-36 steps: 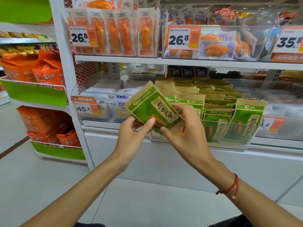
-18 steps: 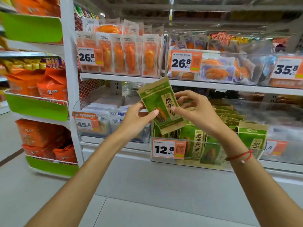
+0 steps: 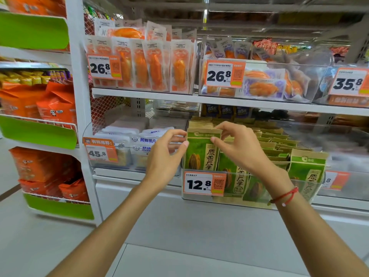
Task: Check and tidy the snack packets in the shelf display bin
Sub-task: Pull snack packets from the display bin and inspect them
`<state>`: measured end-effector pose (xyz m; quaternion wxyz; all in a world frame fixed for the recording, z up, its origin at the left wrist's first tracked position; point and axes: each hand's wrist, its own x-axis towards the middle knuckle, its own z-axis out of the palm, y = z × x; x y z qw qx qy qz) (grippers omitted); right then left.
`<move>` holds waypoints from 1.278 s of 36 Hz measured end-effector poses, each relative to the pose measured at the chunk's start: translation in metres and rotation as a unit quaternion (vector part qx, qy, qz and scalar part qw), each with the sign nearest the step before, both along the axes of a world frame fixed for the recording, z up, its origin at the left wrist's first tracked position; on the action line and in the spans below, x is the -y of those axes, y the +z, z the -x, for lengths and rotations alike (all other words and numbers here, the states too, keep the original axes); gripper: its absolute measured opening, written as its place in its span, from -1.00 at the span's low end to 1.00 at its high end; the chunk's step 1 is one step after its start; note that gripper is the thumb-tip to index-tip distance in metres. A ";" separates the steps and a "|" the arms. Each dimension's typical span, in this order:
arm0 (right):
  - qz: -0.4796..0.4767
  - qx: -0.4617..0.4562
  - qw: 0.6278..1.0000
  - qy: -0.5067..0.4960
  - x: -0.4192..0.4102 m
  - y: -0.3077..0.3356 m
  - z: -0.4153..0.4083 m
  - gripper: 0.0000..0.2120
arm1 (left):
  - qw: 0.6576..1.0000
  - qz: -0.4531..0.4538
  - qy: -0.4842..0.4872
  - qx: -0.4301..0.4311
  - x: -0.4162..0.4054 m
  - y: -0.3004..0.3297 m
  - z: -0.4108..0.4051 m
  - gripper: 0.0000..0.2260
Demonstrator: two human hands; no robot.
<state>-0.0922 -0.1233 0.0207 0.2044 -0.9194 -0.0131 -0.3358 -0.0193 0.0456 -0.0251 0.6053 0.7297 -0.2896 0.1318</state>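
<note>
Both hands on a green packet [image 3: 201, 150] standing upright at the front left of the clear bin [image 3: 235, 200], left hand [image 3: 163, 158] pinching its left edge, right hand [image 3: 237, 146] pinching its top, 12.8 tag [image 3: 203, 183] below.

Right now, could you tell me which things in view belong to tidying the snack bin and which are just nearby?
Part of the job:
- green packet, upright at the bin's front left, held by both hands: left hand, right hand
- clear display bin
- other green packets
- 12.8 price tag

Just nearby:
- orange packets on the shelf above
- white fish packets
- orange bags
</note>
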 end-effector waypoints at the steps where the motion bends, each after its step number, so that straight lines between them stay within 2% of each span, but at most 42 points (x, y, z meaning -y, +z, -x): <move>1: 0.015 -0.005 1.000 -0.020 0.001 -0.001 -0.001 -0.77 | 1.000 -0.009 0.011 0.006 0.000 -0.001 0.000 -0.88; 5: 0.073 -0.009 0.995 -0.073 0.004 -0.001 -0.002 -0.71 | 0.994 -0.085 0.064 0.027 0.001 -0.003 0.001 -0.95; 11: 0.107 -0.025 0.991 -0.070 0.001 -0.004 -0.006 -0.71 | 0.993 -0.104 0.036 0.037 0.001 0.002 0.004 -0.84; 13: 0.105 -0.034 0.991 -0.069 0.002 -0.008 -0.006 -0.72 | 0.991 -0.119 0.047 0.041 0.001 0.001 0.003 -0.88; 15: 0.110 -0.045 0.990 -0.068 0.001 -0.010 -0.006 -0.73 | 0.985 -0.149 0.069 0.051 0.000 -0.001 0.000 -0.93; 19: 0.191 -0.064 0.977 -0.076 -0.002 -0.013 -0.006 -0.76 | 0.964 -0.226 0.103 0.091 0.000 -0.003 -0.001 -0.93; 23: 0.235 -0.051 0.968 -0.078 -0.004 -0.017 -0.005 -0.76 | 0.960 -0.246 0.101 0.086 -0.002 -0.003 0.000 -0.94; 26: 0.249 -0.057 0.964 -0.075 -0.003 -0.018 -0.004 -0.73 | 0.970 -0.219 0.086 0.059 -0.005 -0.001 0.000 -0.93; 28: 0.233 -0.075 0.968 -0.063 -0.001 -0.015 -0.003 -0.68 | 0.976 -0.195 0.080 0.057 -0.007 -0.001 0.000 -0.86; 30: 0.160 -0.070 0.984 -0.039 0.000 -0.007 -0.002 -0.65 | 0.979 -0.180 0.074 0.062 -0.008 -0.002 -0.001 -0.75; 32: 0.096 -0.033 0.995 -0.025 0.001 0.003 -0.002 -0.72 | 0.980 -0.177 0.065 0.058 -0.007 -0.003 -0.002 -0.67; 34: 0.105 -0.023 0.994 -0.023 0.003 0.016 -0.008 -0.79 | 0.981 -0.184 0.047 0.040 -0.006 -0.003 -0.004 -0.58; 36: 0.140 -0.097 0.985 -0.014 0.004 0.029 -0.016 -0.80 | 0.981 -0.192 0.028 0.022 -0.005 -0.003 -0.006 -0.49; 39: 0.194 -0.271 0.943 -0.021 0.003 0.041 -0.033 -0.70 | 0.976 -0.217 0.010 0.005 -0.006 -0.004 -0.008 -0.49; 40: 0.205 -0.303 0.930 -0.028 0.002 0.041 -0.038 -0.67 | 0.975 -0.222 0.004 -0.001 -0.006 -0.005 -0.008 -0.50; 44: 0.208 -0.284 0.936 -0.019 0.005 0.037 -0.052 -0.87 | 0.976 -0.213 -0.019 -0.031 -0.006 -0.004 -0.009 -0.52; 46: 0.189 -0.269 0.944 0.001 0.010 0.035 -0.053 -0.87 | 0.978 -0.201 -0.025 -0.045 -0.005 -0.003 -0.009 -0.54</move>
